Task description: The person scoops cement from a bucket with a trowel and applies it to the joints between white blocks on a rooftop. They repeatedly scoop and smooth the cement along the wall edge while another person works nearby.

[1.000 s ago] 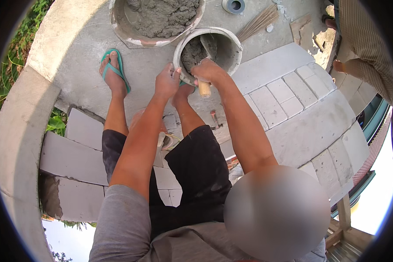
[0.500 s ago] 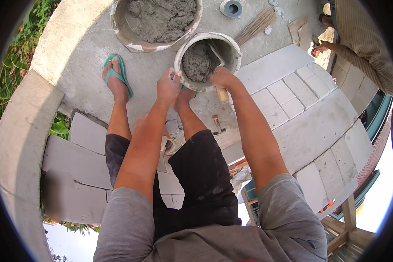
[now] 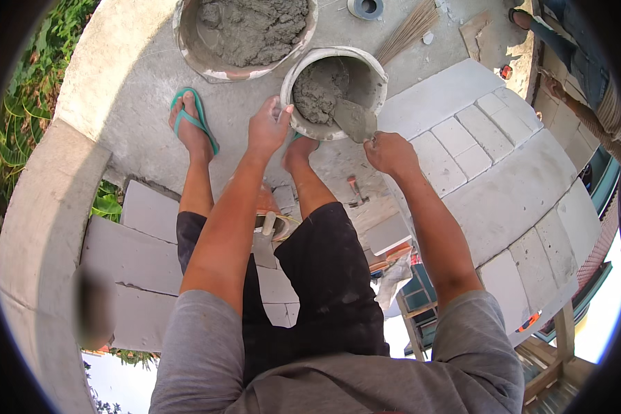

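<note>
My left hand grips the near left rim of a pale round bucket, fingers curled over its edge. Grey wet mortar fills the bucket's left side. A trowel is held in my right hand, just outside the near right rim. Its mortar-coated blade reaches over that rim into the bucket, while my fist hides the handle. Beyond the bucket stands a larger round tub heaped with more mortar.
Light grey blocks form a raised surface to my right, with a small red tool at its far edge. A stick broom and a grey roll lie ahead. A hammer rests below. Another person stands far right.
My right hand has shifted right and nearer, bringing the trowel blade up to the bucket's near right rim. My left hand stays on the bucket. The other person's hand has left the red tool.
</note>
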